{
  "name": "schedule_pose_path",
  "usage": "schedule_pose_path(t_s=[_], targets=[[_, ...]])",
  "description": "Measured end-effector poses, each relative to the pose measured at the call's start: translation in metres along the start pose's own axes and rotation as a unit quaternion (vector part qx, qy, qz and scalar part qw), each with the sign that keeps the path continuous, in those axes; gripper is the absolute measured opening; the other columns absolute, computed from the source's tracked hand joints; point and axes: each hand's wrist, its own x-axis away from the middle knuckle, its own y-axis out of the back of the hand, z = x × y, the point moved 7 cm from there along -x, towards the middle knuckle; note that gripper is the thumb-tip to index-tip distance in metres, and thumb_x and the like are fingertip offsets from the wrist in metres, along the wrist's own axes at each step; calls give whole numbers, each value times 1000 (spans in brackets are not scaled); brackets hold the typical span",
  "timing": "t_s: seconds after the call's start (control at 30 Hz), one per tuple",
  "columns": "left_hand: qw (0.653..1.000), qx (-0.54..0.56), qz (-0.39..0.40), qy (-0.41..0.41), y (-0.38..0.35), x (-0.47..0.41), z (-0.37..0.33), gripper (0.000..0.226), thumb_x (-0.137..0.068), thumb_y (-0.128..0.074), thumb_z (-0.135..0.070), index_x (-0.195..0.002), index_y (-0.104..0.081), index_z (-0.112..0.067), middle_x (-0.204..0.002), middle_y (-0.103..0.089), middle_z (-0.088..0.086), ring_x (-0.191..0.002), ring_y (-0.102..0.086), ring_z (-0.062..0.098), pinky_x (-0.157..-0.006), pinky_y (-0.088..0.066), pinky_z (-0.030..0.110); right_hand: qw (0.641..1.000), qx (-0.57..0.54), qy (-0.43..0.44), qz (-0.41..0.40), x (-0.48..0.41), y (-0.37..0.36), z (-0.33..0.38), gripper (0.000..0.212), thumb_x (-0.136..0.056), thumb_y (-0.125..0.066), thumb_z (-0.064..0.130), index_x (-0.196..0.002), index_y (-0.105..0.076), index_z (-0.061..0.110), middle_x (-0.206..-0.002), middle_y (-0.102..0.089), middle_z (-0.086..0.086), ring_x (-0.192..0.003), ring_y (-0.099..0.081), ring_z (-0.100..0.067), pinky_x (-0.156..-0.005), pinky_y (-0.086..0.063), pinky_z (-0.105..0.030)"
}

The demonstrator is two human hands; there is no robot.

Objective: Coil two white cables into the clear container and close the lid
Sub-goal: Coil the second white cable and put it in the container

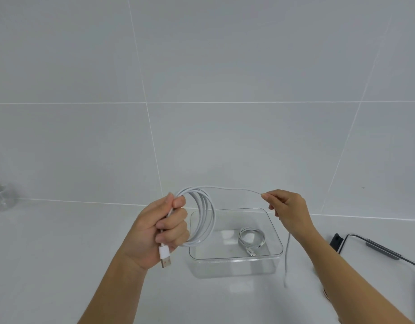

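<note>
My left hand (162,228) grips a white cable (205,216) wound into several loops, its USB plug sticking out below my palm. The loops hang above the left rim of the clear container (234,265). From the top of the coil one strand runs right to my right hand (288,211), which pinches it between thumb and forefinger. The loose tail drops behind my right wrist down to the counter. Inside the container lies a second white cable (250,239), coiled small, at its right side. The container's lid (386,256) lies on the counter at the far right.
Everything sits on a white counter against a wall of large pale tiles. A clear glass object (0,195) stands at the far left edge near the wall. A dark clip shows at the lid's left corner.
</note>
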Motion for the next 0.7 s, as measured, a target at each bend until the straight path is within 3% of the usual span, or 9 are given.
schedule_pose_path(t_s=[0.1, 0.17, 0.23, 0.3, 0.33, 0.43, 0.57, 0.7], targets=[[1000, 21, 12, -20, 4, 1, -7, 41, -103, -16, -21, -104, -49, 2, -66, -37, 5, -54, -38, 18, -56, -31, 29, 998, 54, -10, -9, 2, -1, -6, 18, -88, -60, 30, -73, -69, 23, -61, -61, 0, -58, -57, -6, -61, -42, -30], [999, 20, 20, -19, 4, 0, -7, 40, -103, -20, -22, -102, -53, 1, -63, -37, 3, -51, -36, 16, -54, -34, 28, 982, 186, -19, 27, 7, -14, -9, 22, -91, -53, 37, -83, -69, 26, -76, -67, -3, -79, -62, -23, -68, -42, -33], [999, -18, -31, -32, 7, -3, -7, 30, -99, -39, -25, -92, -59, -4, -56, -33, -2, -43, -31, 12, -47, -35, 23, 931, 357, -1, 80, 15, -33, -11, 25, -95, -43, 36, -87, -65, 29, -92, -66, -3, -91, -60, -30, -70, -38, -31], [982, -108, -134, -73, 14, 0, -13, 19, -83, -64, -30, -76, -63, -11, -50, -24, -5, -37, -21, 9, -37, -32, 18, 878, 457, 51, 129, 27, -52, -10, 27, -96, -36, 23, -85, -60, 32, -98, -62, -4, -90, -58, -30, -69, -32, -30], [971, -135, -173, -91, 15, 2, -17, 19, -76, -69, -31, -71, -63, -13, -49, -21, -6, -36, -17, 9, -35, -29, 17, 854, 490, 83, 155, 35, -63, -10, 29, -95, -35, 17, -94, -60, 32, -103, -62, -4, -93, -59, -30, -69, -30, -30], [952, -140, -236, -134, 15, 5, -26, 21, -80, -58, -30, -69, -61, -13, -45, -23, -8, -35, -16, 7, -32, -29, 15, 791, 528, 176, 255, 64, -93, -8, 34, -95, -35, 12, -122, -50, 24, -114, -60, -9, -103, -59, -31, -67, -28, -31], [927, -174, -307, -132, 26, 11, -27, 21, -86, -43, -27, -74, -48, -10, -42, -32, -8, -29, -28, 2, -34, -30, 13, 708, 535, 258, 382, 107, -120, 15, 31, -95, -40, 13, -125, -47, 16, -113, -60, -16, -98, -60, -37, -49, -19, -28], [899, -269, -338, -74, 37, 14, -14, 24, -91, -42, -27, -74, -44, -10, -47, -31, -6, -34, -30, 6, -45, -50, 25, 685, 469, 331, 449, 139, -131, 51, 36, -86, -49, 7, -118, -56, 20, -105, -67, -7, -92, -62, -31, -65, -35, -29]])
